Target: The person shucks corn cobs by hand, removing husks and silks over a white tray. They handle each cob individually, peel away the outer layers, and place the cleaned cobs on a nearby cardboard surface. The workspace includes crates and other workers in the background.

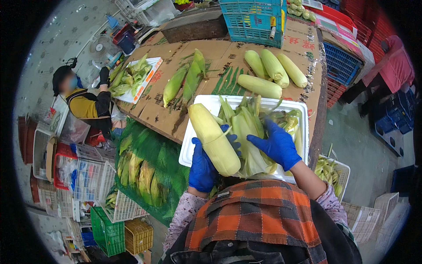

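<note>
My left hand point(204, 165), in a blue glove, holds a pale, partly husked ear of corn point(214, 140) over the left side of a white foam tray point(189, 151). To its right my right hand point(278, 142), also gloved in blue, is spread with its fingers apart over loose green corn husks point(245, 132) in the tray. Behind the tray several pale trimmed ears of corn point(260, 85) lie together on the cardboard-covered table. Farther left on the cardboard are unhusked green ears point(194, 77) with dark stalk ends.
A co-worker point(89, 99) stands at the table's left end by another husk-filled tray point(148, 77). A blue plastic crate point(252, 19) stands at the back. A green mesh sack of corn point(145, 175) lies at the left. Another person point(389, 72) is at the far right, near stacked crates.
</note>
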